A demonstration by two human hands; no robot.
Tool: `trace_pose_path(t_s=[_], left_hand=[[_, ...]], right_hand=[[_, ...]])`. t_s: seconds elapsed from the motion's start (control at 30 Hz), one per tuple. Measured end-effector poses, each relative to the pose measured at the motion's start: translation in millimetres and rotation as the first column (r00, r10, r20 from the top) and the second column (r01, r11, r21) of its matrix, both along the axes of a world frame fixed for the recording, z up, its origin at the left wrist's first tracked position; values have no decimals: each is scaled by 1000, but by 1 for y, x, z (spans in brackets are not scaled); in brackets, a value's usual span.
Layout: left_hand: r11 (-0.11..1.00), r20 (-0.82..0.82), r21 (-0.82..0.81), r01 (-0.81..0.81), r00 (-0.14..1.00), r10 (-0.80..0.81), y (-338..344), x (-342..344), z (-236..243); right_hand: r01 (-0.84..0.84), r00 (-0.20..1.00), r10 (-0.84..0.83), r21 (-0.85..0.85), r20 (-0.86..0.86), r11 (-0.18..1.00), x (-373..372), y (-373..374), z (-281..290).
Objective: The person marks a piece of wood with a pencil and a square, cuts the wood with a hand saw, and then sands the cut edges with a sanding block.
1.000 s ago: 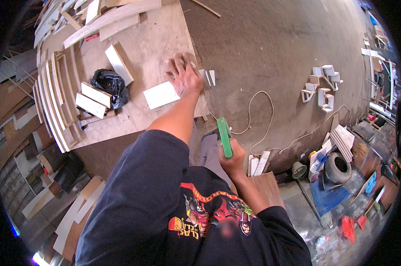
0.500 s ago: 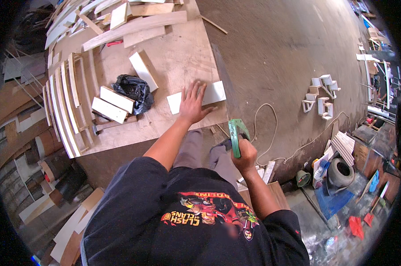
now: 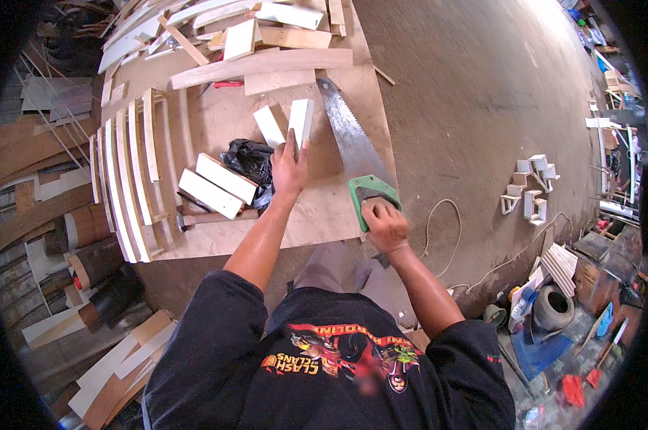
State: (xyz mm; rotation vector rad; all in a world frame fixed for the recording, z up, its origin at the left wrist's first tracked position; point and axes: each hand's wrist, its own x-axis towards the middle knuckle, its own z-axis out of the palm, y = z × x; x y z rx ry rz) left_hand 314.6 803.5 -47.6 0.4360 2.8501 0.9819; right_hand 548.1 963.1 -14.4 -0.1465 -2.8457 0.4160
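Observation:
My left hand (image 3: pixel 288 172) has its fingers closed on a short white board (image 3: pixel 301 115) over the plywood sheet (image 3: pixel 352 222). Another white piece (image 3: pixel 268 123) lies just left of it, and a crumpled black plastic bag (image 3: pixel 241 158) is beside that hand. My right hand (image 3: pixel 385 226) grips the green handle of a handsaw (image 3: pixel 347 129); its toothed blade lies over the sheet's right part and points away from me. Two white boards (image 3: pixel 210 192) lie left of the bag, above a hammer (image 3: pixel 193 218).
Curved wooden strips (image 3: pixel 130 179) line the sheet's left side; loose boards (image 3: pixel 288 37) and a red-handled tool (image 3: pixel 227 84) are farther back. On the floor to the right are white box pieces (image 3: pixel 535 193), a looping cord (image 3: pixel 442 201), an old tyre (image 3: pixel 553 308) and scrap wood (image 3: pixel 557 265).
My left hand has moved leftward with the white board, now turned lengthwise away from me. My right hand has brought the saw up, its blade now showing flat over the sheet.

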Motion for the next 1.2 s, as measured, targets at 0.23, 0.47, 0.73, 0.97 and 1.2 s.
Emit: trace_pose_path(t_s=[0.23, 0.47, 0.73, 0.97, 1.2], left_hand=[[862, 392, 492, -123, 915, -93, -17, 1, -7], [673, 748, 550, -494, 650, -134, -23, -5, -5], [1000, 58, -12, 11, 998, -11, -18, 6, 28], [952, -63, 165, 259, 966, -252, 42, 54, 30], [897, 39, 291, 334, 932, -360, 112, 116, 8]], right_hand=[[8, 989, -10, 11, 148, 1000, -36, -35, -26], [-19, 981, 29, -51, 194, 999, -64, -48, -33], [27, 990, 9, -256, 139, 966, -62, -42, -19], [148, 988, -155, -393, 15, 907, -62, -9, -13], [222, 967, -254, -408, -26, 886, -21, 62, -29]])
